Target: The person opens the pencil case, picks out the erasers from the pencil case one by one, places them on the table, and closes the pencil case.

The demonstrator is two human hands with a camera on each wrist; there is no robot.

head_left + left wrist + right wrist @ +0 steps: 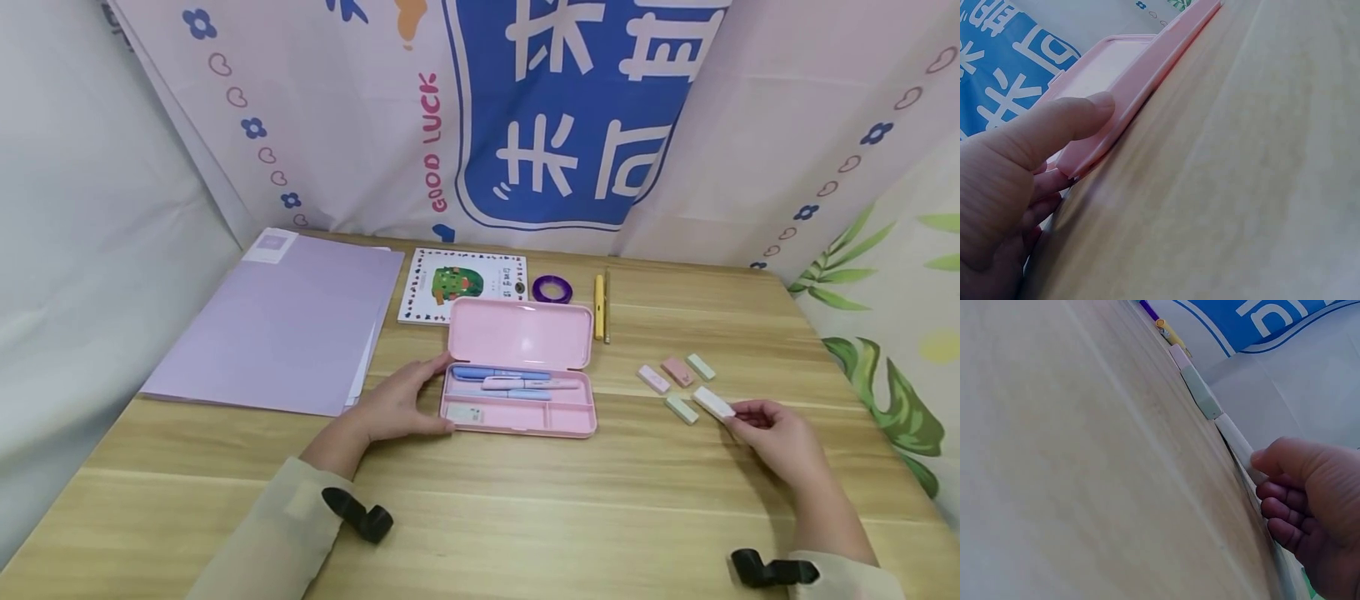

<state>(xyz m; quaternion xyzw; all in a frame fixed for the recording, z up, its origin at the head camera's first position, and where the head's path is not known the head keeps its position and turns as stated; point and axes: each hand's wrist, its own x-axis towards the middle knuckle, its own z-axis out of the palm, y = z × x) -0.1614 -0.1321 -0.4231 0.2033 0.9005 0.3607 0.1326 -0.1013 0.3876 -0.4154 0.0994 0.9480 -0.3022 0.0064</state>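
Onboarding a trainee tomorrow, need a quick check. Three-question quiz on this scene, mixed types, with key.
1. Multiple choice: what colour is the item that the right hand pinches? A) Purple B) White C) Yellow
2. True or false: the left hand touches the pink pencil case.
3. Count: how many small blocks are there to the right of the case, the pinched one included?

Key:
1. B, it is the white block.
2. True, it is at the case's left end.
3. Five.
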